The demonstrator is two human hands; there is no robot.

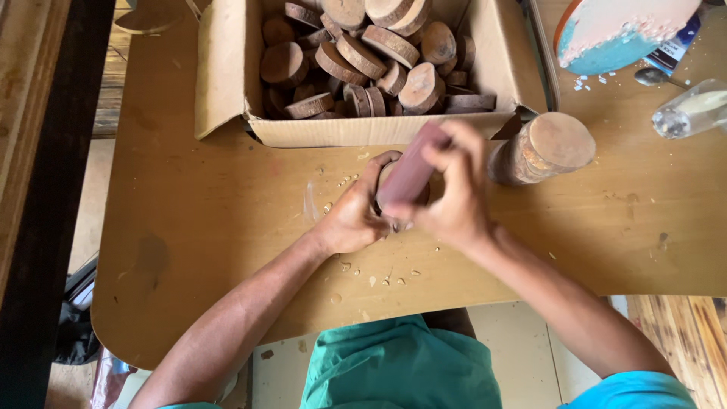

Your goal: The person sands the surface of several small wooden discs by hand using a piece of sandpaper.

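Wood slice (394, 204) sits gripped in the left hand (352, 220) while the right hand (454, 197) presses a reddish block (413, 170) on it; box (227, 68) looks full, stack (541, 148) small.

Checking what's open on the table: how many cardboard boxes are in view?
1. The cardboard box sits at the table's far edge, flaps open, filled with wood slices, just beyond the left hand and right hand. Others may lie outside the frame.
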